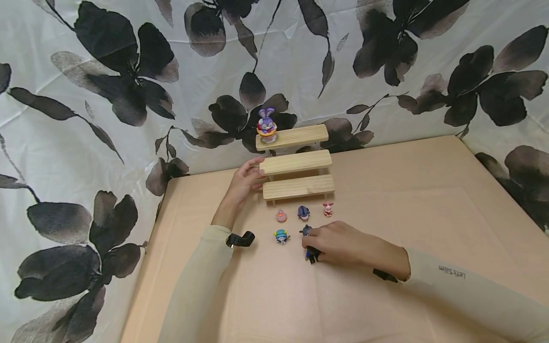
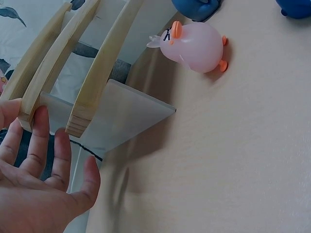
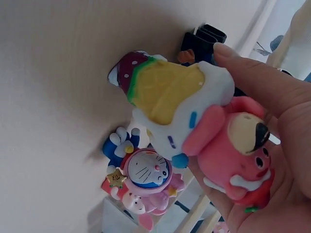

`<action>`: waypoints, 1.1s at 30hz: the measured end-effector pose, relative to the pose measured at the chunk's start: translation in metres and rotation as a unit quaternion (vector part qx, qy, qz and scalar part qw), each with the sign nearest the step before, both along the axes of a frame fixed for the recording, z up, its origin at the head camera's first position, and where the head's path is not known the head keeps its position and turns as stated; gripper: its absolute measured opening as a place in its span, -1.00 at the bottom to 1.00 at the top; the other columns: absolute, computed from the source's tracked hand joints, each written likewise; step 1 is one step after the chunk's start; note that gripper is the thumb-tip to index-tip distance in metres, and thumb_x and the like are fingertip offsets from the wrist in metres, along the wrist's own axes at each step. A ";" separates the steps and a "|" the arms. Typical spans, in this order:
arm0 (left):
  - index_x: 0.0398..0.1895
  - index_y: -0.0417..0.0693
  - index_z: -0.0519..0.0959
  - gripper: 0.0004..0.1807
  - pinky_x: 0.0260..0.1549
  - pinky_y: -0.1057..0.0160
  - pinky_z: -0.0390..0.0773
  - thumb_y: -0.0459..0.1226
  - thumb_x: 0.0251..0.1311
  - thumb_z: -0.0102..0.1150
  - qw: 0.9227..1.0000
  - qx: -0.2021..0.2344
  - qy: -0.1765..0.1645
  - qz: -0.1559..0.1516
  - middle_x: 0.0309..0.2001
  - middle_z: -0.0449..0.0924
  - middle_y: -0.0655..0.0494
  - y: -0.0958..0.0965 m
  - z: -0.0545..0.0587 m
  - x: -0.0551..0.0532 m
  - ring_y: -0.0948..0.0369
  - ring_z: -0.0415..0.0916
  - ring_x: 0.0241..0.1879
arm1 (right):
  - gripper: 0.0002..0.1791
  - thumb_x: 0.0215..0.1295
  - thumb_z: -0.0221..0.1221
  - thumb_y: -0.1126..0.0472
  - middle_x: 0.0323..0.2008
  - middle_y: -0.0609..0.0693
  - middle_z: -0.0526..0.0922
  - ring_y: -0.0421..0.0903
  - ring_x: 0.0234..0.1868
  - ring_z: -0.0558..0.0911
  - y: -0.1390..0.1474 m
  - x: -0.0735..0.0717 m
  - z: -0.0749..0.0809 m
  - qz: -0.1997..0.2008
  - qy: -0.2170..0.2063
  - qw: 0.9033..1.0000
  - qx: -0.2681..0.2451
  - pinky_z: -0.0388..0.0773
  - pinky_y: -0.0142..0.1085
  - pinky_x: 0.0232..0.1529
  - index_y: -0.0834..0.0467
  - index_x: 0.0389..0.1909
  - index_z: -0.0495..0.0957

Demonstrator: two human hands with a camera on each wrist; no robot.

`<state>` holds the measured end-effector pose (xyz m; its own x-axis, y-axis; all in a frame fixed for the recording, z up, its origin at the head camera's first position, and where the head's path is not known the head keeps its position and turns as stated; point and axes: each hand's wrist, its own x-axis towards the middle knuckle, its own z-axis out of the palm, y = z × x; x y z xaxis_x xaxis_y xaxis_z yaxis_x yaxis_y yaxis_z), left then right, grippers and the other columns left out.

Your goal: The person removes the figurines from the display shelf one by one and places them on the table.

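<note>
My left hand holds the left end of the middle plank of a three-step wooden display shelf; the left wrist view shows the thumb and fingers at that plank's end. My right hand grips a small dark figurine with black feet, mostly covered by the fingers. In the right wrist view a pink bear on an ice-cream cone lies below the palm, and I cannot tell whether it is held too. A Doraemon figurine stands beyond it.
A purple rabbit figurine sits on the top step at left. Before the shelf stand a pink duck, a dark blue figurine, a pink-white one and a teal one with yellow horns. A flowered cloth hangs behind.
</note>
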<state>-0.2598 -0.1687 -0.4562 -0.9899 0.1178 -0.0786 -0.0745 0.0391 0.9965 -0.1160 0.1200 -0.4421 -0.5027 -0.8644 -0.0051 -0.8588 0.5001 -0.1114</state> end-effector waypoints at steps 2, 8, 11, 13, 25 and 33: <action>0.35 0.12 0.47 -0.53 0.17 -0.15 0.47 -0.21 0.39 0.22 1.000 0.002 -0.001 0.000 -0.04 0.58 0.09 0.000 0.000 0.000 -0.05 0.53 0.16 | -0.75 0.25 0.41 0.12 -0.22 -0.15 0.70 -0.26 -0.36 0.60 0.000 0.000 0.001 0.000 -0.004 1.000 -0.003 0.56 -0.32 -0.34 -0.03 -0.10 0.59; 0.36 0.12 0.46 -0.53 0.16 -0.17 0.47 -0.22 0.40 0.21 1.000 0.003 -0.001 -0.001 -0.03 0.58 0.07 0.000 0.001 0.000 -0.10 0.51 0.19 | -0.79 0.23 0.41 0.15 -0.27 -0.18 0.70 -0.30 -0.41 0.56 0.000 0.000 0.001 0.001 -0.016 1.000 -0.014 0.55 -0.33 -0.35 -0.03 -0.18 0.60; 0.35 0.13 0.47 -0.53 0.15 -0.16 0.48 -0.23 0.39 0.21 1.000 0.002 0.000 0.000 -0.05 0.58 0.08 0.000 0.001 0.000 -0.07 0.52 0.17 | -0.80 0.25 0.41 0.14 -0.26 -0.17 0.71 -0.29 -0.39 0.58 0.000 0.000 0.000 0.000 -0.018 1.000 -0.010 0.56 -0.32 -0.34 -0.03 -0.17 0.61; 0.35 0.14 0.47 -0.53 0.15 -0.15 0.49 -0.23 0.39 0.21 1.000 0.002 0.000 0.000 -0.05 0.59 0.09 -0.001 0.001 0.001 -0.05 0.52 0.15 | -0.77 0.24 0.41 0.12 -0.22 -0.16 0.72 -0.28 -0.35 0.61 0.000 -0.001 0.001 0.000 -0.022 1.000 -0.002 0.58 -0.31 -0.31 -0.03 -0.13 0.62; 0.34 0.14 0.47 -0.55 0.17 -0.18 0.47 -0.22 0.41 0.21 1.000 -0.006 0.004 0.000 -0.05 0.59 0.08 0.000 0.001 0.001 -0.05 0.55 0.15 | -0.50 0.24 0.40 0.19 0.06 -0.12 0.67 -0.19 -0.06 0.66 0.010 -0.023 0.037 -0.019 -0.151 0.988 -0.013 0.60 -0.23 -0.16 -0.01 0.21 0.56; 0.35 0.13 0.47 -0.54 0.20 -0.24 0.45 -0.22 0.41 0.21 1.000 -0.004 0.004 0.001 -0.02 0.59 0.05 0.001 0.002 0.001 -0.12 0.52 0.20 | -0.55 0.36 0.31 0.10 0.00 -0.15 0.68 -0.14 0.01 0.65 0.014 -0.057 0.070 -0.040 -0.169 0.982 -0.080 0.60 -0.17 -0.05 0.00 0.25 0.56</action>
<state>-0.2583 -0.1678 -0.4543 -0.9907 0.1151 -0.0721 -0.0672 0.0460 0.9967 -0.1732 0.1338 -0.3724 -0.5615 -0.8259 -0.0503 -0.7181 0.5166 -0.4664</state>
